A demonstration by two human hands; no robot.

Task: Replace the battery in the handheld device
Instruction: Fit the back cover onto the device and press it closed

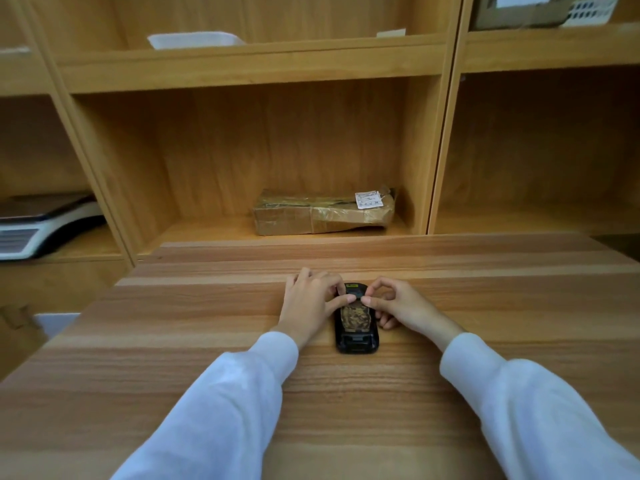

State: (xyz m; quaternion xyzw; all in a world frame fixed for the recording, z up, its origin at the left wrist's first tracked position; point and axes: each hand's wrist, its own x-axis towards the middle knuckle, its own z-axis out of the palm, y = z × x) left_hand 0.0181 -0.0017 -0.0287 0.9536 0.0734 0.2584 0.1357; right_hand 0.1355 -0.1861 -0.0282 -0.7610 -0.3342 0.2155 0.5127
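Device [356, 337], black and oblong, lies flat on the wooden worktop [207, 341], its long axis running away from the person, back side up. A mottled brown-and-tan patch covers the middle of that back; whether it is a label or a battery cannot be told. A small yellow mark shows at the far end.

Left hand [308, 306] rests over the device's left edge, fingers curled around the far end and the thumb lying across the back just above the patch, pressing on it. Right hand [398, 306] sits against the right edge, thumb tip meeting the left thumb at the middle of the back, index finger arched over the far end, other fingers tucked beside the casing. Both hands touch the device; neither lifts it. White sleeves cover both arms.

Behind the worktop stand wooden shelves [263, 64]. A taped parcel [322, 213] lies in the middle compartment, a scale [41, 223] in the left one.
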